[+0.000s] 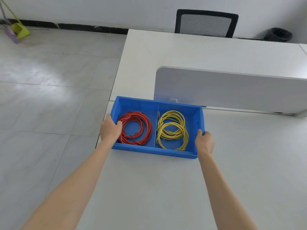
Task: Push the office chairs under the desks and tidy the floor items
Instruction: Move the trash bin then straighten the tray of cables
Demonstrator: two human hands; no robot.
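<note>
Gripping a blue bin (154, 151) by its two short ends, a person steadies it on the white table (166, 188), in the only view, from the head-worn camera. The left hand (110, 130) is curled over the bin's left wall, thumb outside and fingers hooked inside the rim, just touching the red cable coil (135, 128) that lies in the compartment nearest that hand. The right hand (204, 141) is closed on the near right corner of the rim, fingertips folded over the edge; the yellow cable coil (172, 130) sits in the compartment on that hand's side, apart from the fingers. A thin partition between the hands keeps the two coils separate, which looks like the reason they were sorted this way. A two-ended grip suits a wide, shallow bin, keeping it level so the loose coils do not slide. The bin's left end reaches the table edge, so the left hand hangs partly over the floor (41, 105); whether the bin is resting fully or slightly lifted cannot be told. Beyond the hands stands a white divider panel (232, 92), and farther off an office chair (206, 23) is tucked against the far side of the table. Far beyond the left hand, a green dustpan (20, 29) leans by the wall.
</note>
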